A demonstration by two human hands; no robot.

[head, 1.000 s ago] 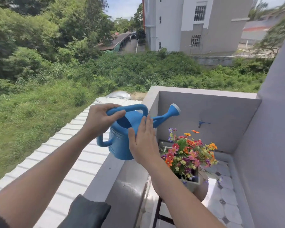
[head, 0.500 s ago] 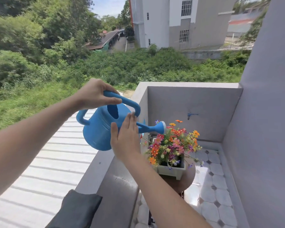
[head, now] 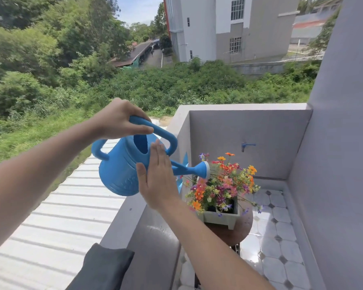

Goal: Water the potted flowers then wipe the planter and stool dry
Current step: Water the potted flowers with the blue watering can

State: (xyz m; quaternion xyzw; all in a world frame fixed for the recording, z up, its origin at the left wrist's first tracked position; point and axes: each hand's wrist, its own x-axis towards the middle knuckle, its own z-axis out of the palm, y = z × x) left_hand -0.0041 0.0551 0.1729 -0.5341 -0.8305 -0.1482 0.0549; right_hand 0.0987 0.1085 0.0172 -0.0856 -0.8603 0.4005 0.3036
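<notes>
Part of the watering can [head: 120,170] is hidden behind the right hand [head: 157,183]. The stool [head: 231,233] is largely covered by the planter [head: 220,217] and forearm, and the dark cloth [head: 105,268] is cut off by the bottom edge.

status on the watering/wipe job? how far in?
Done: nothing finished yet. In hand: left hand tilts the blue watering can by its top handle, right hand flat against its side; water sprays from the rose onto the flowers. Left: wiping the white planter and stool; dark cloth lies on the ledge.

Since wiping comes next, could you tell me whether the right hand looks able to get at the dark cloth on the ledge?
Probably yes: the right hand rests flat against the watering can, gripping nothing, and nothing lies between it and the cloth.
</notes>
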